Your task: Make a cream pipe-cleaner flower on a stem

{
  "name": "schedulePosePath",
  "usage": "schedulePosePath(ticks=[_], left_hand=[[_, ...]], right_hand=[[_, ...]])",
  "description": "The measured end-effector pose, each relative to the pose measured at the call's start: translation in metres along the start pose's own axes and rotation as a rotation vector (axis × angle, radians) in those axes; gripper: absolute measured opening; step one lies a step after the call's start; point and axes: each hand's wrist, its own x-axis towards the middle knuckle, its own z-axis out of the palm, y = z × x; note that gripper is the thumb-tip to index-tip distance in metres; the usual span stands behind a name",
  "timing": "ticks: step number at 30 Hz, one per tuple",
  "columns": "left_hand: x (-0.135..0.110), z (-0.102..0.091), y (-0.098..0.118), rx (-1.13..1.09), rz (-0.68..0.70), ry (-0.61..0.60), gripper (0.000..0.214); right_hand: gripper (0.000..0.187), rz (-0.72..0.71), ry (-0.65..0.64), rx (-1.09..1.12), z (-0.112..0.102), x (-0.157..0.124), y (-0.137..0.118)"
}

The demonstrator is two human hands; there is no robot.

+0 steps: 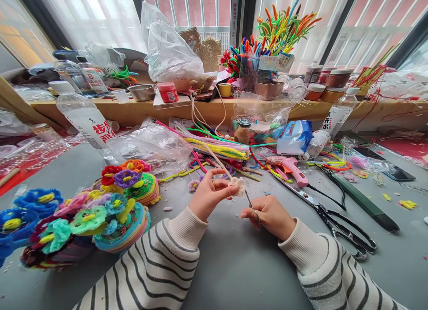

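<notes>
Currently, left hand (214, 192): in the head view, its grip is narrow, thumb and fingers pinching a small cream flower (238, 185) on a pale stem (217, 158).
Right hand (270, 215): grip curled around a slim metal tool (250, 204), its tip at the flower; contact cannot be told.
Flower's place: between both hands, above the grey tabletop (234, 270).
Right side: large scissors (309, 197), near a pink glue gun (292, 169).
Left side: fuzzy colourful flowers (88, 217).
</notes>
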Motion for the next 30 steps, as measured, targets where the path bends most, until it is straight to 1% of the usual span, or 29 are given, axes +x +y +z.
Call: schedulePosePath(ticks=[5,7,10,16,19,23,30], left_hand=[[0.0003,0.0006,0.0001,-0.089,-0.013,0.026,0.045],[0.0004,0.0011,0.0002,-0.102,-0.005,0.016,0.046],[0.0010,0.0011,0.0002,-0.051,0.020,0.010,0.047],[0.0014,0.0003,0.0010,0.031,0.031,0.007,0.042],[0.0010,-0.0002,0.0014,0.045,0.046,0.003,0.039],[0.0007,-0.0011,0.0009,0.057,0.046,0.002,0.041],[0.0005,-0.0010,0.0002,0.069,0.040,0.005,0.042]], right_hand=[[0.061,-0.004,0.055,-0.053,-0.0019,-0.0001,0.0037],[0.063,-0.024,0.027,-0.050,-0.0026,-0.0003,0.0041],[0.068,-0.043,-0.014,-0.056,-0.0033,-0.0006,0.0027],[0.068,-0.010,-0.117,-0.092,-0.0030,-0.0022,0.0020],[0.067,-0.027,-0.131,-0.084,-0.0028,-0.0028,0.0035],[0.068,-0.048,-0.154,-0.062,-0.0024,-0.0030,0.0055],[0.063,-0.038,-0.134,-0.028,-0.0024,-0.0028,0.0040]])
